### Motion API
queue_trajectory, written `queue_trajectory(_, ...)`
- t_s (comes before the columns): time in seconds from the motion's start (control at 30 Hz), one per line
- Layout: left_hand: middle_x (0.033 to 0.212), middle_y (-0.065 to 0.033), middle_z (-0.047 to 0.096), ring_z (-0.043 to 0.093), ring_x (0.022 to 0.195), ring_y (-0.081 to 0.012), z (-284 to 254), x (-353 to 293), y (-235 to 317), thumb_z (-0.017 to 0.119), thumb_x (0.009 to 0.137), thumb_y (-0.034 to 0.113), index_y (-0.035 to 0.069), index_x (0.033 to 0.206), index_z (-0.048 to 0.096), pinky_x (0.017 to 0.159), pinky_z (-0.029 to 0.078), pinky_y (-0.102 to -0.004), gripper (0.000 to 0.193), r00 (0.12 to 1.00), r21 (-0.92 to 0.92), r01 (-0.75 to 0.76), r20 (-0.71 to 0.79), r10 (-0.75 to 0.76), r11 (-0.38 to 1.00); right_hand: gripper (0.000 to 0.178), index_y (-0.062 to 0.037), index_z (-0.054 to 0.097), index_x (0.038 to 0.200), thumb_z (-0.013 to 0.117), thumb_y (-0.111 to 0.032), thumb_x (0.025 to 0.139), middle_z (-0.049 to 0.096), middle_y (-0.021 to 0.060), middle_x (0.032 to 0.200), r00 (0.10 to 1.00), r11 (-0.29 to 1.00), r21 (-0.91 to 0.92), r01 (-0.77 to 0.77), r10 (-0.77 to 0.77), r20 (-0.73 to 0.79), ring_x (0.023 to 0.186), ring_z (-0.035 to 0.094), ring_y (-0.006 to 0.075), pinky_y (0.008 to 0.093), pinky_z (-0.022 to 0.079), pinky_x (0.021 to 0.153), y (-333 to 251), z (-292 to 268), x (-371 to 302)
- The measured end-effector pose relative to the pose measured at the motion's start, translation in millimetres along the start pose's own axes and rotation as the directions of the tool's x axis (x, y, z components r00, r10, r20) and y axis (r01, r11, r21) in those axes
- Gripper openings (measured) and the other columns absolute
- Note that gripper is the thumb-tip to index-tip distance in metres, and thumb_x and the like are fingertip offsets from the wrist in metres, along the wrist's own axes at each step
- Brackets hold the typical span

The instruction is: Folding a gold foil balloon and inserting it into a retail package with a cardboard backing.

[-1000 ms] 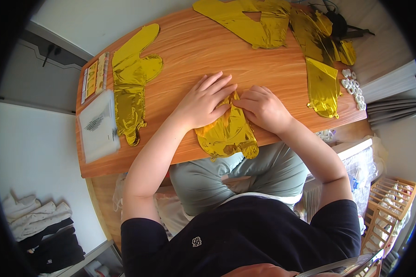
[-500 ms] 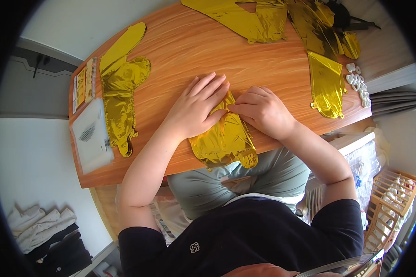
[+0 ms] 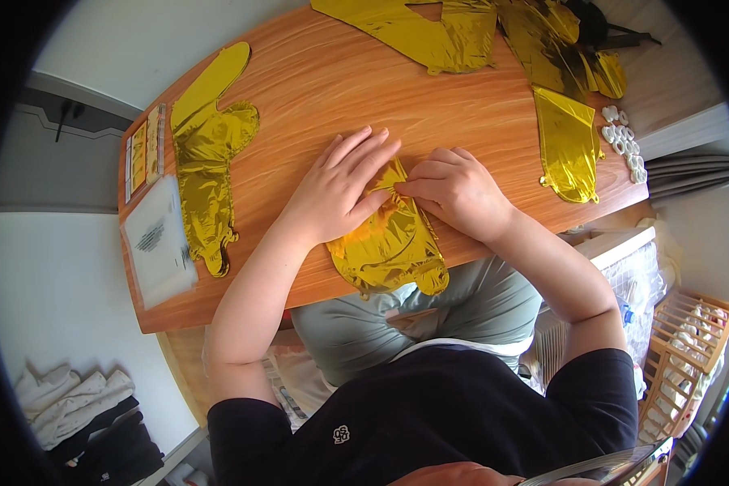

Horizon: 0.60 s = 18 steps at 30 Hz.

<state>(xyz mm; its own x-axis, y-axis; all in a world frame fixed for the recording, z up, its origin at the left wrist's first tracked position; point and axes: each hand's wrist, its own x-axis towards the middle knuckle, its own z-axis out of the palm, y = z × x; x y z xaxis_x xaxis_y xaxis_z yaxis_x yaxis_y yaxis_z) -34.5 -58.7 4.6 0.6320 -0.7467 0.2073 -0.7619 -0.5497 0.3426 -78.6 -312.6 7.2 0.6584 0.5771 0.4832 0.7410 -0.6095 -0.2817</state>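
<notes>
So the gold foil piece (image 3: pixel 389 251) is just below the middle of the frame, flat on the near edge of the counter (image 3: pixel 316 101), and its rounded lower end looks like it pokes out a bit over the lap. Going by the shine and all those creases, I'd bet it weighs next to nothing: thin, floppy, kinda slick, happy to slide or curl if nobody pins it. Left hand (image 3: pixel 338 186) is laid flat with its fingers spread, thumb resting on the foil. Right hand (image 3: pixel 459 194) has thumb and index bunched together on the upper part, and it looks like they're pinching the film, though the actual fingertip contact is tiny, so don't quote me. For grip I'd go flat palm on the broad part plus a soft two-finger pinch near an edge or seam; nails or a hard tug could crease or tear it, imo. Similar-looking gold foil shape (image 3: pixel 206 162) lies at upper left, looking just as limp.
</notes>
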Motion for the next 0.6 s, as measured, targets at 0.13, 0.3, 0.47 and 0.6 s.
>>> queue_trajectory(0.13, 0.164, -0.0103, 0.042, 0.033, 0.154, -0.0317, -3, 1, 4, 0.064, 0.099, 0.033, 0.016, 0.152, 0.055, 0.125, 0.028, -0.0502, 0.056, 0.999, 0.081, -0.030, 0.037, 0.027, 0.996, 0.020, -0.0144, 0.079, 0.102, 0.075, -0.014, 0.082, 0.072, -0.0006, 0.098, 1.000, 1.000, -0.002, 0.017, -0.017, -0.010, 0.095, 0.066, 0.0217, 0.0373, 0.053, 0.083, 0, 0, 0)
queue_trajectory(0.3, 0.164, -0.0100, 0.041, 0.032, 0.155, -0.0311, -1, 3, 2, 0.063, 0.100, 0.047, 0.023, 0.149, 0.059, 0.124, 0.029, -0.0535, 0.054, 0.999, 0.098, -0.022, 0.038, 0.019, 0.995, 0.024, -0.0138, 0.078, 0.103, 0.074, -0.014, 0.079, 0.072, -0.0014, 0.101, 1.000, 1.000, -0.009, 0.003, -0.003, 0.000, 0.095, 0.066, 0.0218, 0.0364, 0.052, 0.083, 1, -2, 0)
queue_trajectory(0.47, 0.164, -0.0110, 0.042, 0.032, 0.155, -0.0320, 0, 3, 1, 0.065, 0.098, 0.051, 0.025, 0.148, 0.060, 0.125, 0.029, -0.0525, 0.057, 1.000, 0.105, -0.020, 0.021, 0.018, 0.994, 0.026, -0.0107, 0.076, 0.105, 0.071, -0.014, 0.079, 0.071, 0.0014, 0.104, 0.995, 0.991, -0.097, 0.095, -0.095, 0.008, 0.099, 0.066, 0.0230, 0.0362, 0.055, 0.084, -7, -10, 2)
queue_trajectory(0.6, 0.163, -0.0118, 0.043, 0.032, 0.154, -0.0327, 2, 2, 0, 0.066, 0.098, 0.050, 0.025, 0.148, 0.059, 0.125, 0.028, -0.0517, 0.057, 1.000, 0.099, -0.025, 0.015, 0.023, 0.995, 0.025, -0.0073, 0.073, 0.106, 0.067, -0.012, 0.082, 0.072, 0.0068, 0.111, 0.993, 0.993, 0.023, 0.119, -0.119, 0.006, 0.105, 0.068, 0.0254, 0.0372, 0.058, 0.087, -3, -4, 1)
